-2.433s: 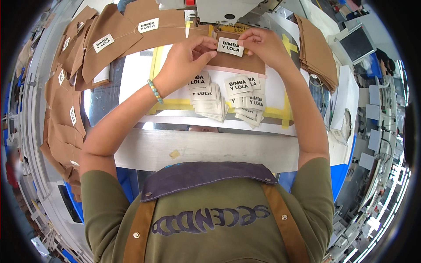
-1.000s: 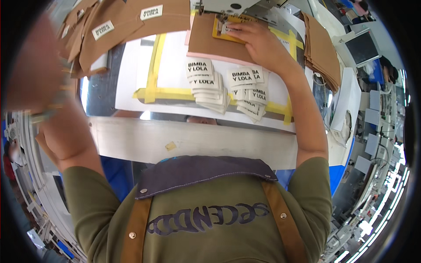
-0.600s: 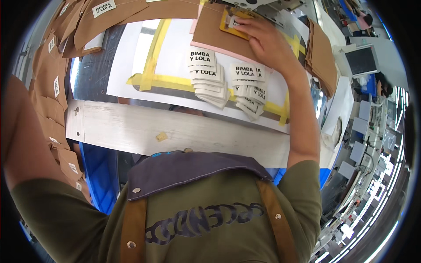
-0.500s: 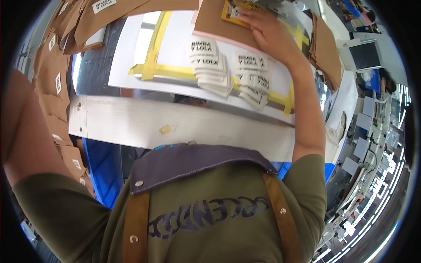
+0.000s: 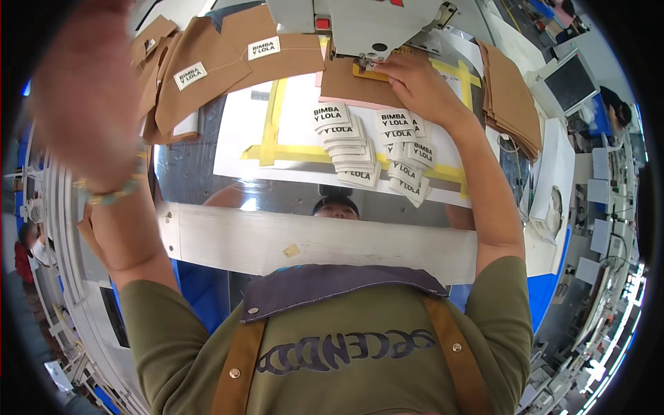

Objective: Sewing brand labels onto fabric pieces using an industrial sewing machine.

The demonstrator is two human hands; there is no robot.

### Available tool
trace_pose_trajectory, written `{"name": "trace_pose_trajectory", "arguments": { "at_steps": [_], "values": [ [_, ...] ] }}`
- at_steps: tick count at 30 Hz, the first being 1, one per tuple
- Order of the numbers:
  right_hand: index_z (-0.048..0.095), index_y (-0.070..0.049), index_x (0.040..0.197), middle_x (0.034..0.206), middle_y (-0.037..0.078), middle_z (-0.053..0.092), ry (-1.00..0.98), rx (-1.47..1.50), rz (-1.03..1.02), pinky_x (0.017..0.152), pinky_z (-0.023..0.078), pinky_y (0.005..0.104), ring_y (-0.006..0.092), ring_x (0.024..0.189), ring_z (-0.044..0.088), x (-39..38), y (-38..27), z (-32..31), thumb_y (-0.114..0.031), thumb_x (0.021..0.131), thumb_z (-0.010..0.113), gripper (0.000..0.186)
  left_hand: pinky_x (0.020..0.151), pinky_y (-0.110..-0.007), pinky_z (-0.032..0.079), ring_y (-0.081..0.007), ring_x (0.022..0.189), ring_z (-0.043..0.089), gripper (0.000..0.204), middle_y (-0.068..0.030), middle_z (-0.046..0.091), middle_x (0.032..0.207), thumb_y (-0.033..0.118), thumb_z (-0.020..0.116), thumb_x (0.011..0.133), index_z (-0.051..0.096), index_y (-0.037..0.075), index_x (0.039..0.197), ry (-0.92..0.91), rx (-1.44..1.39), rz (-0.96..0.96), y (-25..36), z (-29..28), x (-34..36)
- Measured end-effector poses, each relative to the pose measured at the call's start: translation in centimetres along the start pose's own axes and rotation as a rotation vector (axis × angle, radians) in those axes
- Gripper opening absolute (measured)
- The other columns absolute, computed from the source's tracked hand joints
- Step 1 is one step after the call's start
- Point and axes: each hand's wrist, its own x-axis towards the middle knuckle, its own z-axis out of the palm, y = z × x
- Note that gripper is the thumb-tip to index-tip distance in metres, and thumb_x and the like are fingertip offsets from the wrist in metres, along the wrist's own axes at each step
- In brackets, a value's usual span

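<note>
My left hand (image 5: 83, 90) is raised close to the camera at upper left, too blurred to make out its fingers. My right hand (image 5: 425, 90) reaches under the sewing machine head (image 5: 377, 21), index finger extended, its fingertips touching a small yellow template (image 5: 363, 69) by the presser foot; what lies under them is hidden. The template sits on a brown panel (image 5: 346, 86) with a pink edge. In front are two overlapping piles of white labels with black print (image 5: 328, 111) (image 5: 398, 119). Brown pieces with white labels sewn on, linked by thread (image 5: 221, 69), lie at back left.
A taped white sheet (image 5: 238, 145) covers part of the metal table. A stack of brown panels (image 5: 505, 97) lies right, beside a white box (image 5: 553, 187) and a dark-screened monitor (image 5: 570, 79). Blue bins (image 5: 200, 290) are below the table edge. A co-worker (image 5: 41, 245) appears far left.
From both hands holding a label near the machine, my left hand has swung up and left toward the camera. My right hand has moved in under the machine, where it stays. The view has also shifted.
</note>
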Motion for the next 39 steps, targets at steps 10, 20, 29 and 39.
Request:
{"name": "trace_pose_trajectory", "arguments": {
  "at_steps": [10, 20, 29, 39],
  "values": [
    [0.070, -0.008, 0.143, 0.153, 0.011, 0.066, 0.216, 0.131, 0.073, 0.117, 0.049, 0.0406, 0.0303, 0.139, 0.062, -7.6, 1.3, -5.3, -0.008, 0.103, 0.064, 0.040, 0.126, -0.051, 0.042, -0.0391, 0.156, 0.043, 0.044, -0.0111, 0.061, 0.158, 0.029, 0.070, 0.106, 0.068, 0.008, 0.145, -0.838, 0.445, -0.439, -6.6, 4.6, -13.8],
    [0.080, -0.007, 0.121, 0.134, 0.009, 0.076, 0.504, 0.127, 0.401, 0.111, 0.051, 0.0404, 0.0291, 0.127, 0.068, -10.0, 6.0, -2.7, -0.012, 0.104, 0.067, 0.022, 0.130, -0.051, 0.035, -0.0388, 0.162, 0.033, 0.055, -0.0118, 0.052, 0.167, 0.037, 0.067, 0.108, 0.059, 0.009, 0.155, -0.849, 0.547, -0.325, -10.8, 9.1, -14.9],
    [0.078, -0.006, 0.123, 0.136, 0.009, 0.076, 0.433, 0.031, 0.347, 0.114, 0.049, 0.0385, 0.0271, 0.129, 0.069, -9.8, 5.1, -2.9, -0.012, 0.107, 0.066, 0.022, 0.128, -0.048, 0.039, -0.0361, 0.147, 0.045, 0.049, -0.0057, 0.057, 0.163, 0.031, 0.067, 0.107, 0.065, 0.010, 0.151, -0.909, 0.449, -0.383, -11.5, 9.5, -14.4],
    [0.078, -0.006, 0.123, 0.135, 0.009, 0.076, 0.414, 0.035, 0.306, 0.114, 0.049, 0.0388, 0.0267, 0.128, 0.069, -9.7, 5.1, -2.8, -0.012, 0.106, 0.066, 0.021, 0.123, -0.048, 0.038, -0.0292, 0.144, 0.050, 0.042, 0.0029, 0.064, 0.156, 0.039, 0.068, 0.106, 0.074, 0.019, 0.142, -0.907, 0.447, -0.362, -13.2, 9.9, -14.8]
  ]
}}
